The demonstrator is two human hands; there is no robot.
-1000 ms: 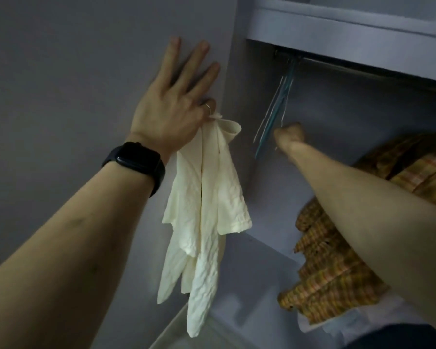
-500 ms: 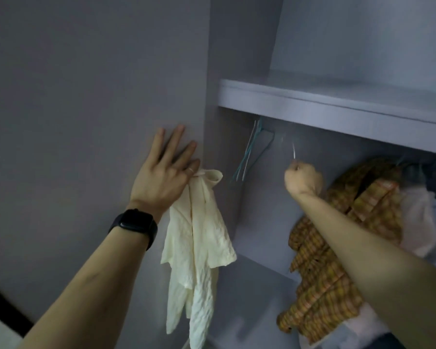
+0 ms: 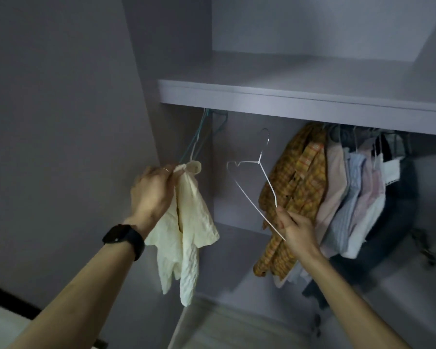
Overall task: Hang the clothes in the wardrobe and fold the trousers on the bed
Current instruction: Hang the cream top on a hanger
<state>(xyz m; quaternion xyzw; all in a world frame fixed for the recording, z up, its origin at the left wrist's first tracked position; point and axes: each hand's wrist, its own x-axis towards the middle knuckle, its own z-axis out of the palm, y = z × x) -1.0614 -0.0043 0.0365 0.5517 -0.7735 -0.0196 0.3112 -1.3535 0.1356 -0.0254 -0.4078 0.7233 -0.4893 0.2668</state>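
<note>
The left hand [image 3: 152,191], a dark watch [image 3: 124,238] on its wrist, has its fingers curled round the collar of a cream shirt [image 3: 186,238]. The shirt hangs limp by the wardrobe's left wall [image 3: 176,59], just below a few teal hangers [image 3: 199,139]. The right hand [image 3: 296,229] pinches the lower corner of a white wire hanger [image 3: 258,161], held tilted in the open gap with its hook free beneath the shelf [image 3: 287,102]. Behind that hand hangs a yellow checked shirt [image 3: 295,182], with pale shirts [image 3: 350,197] and dark clothes packed beside it.
</note>
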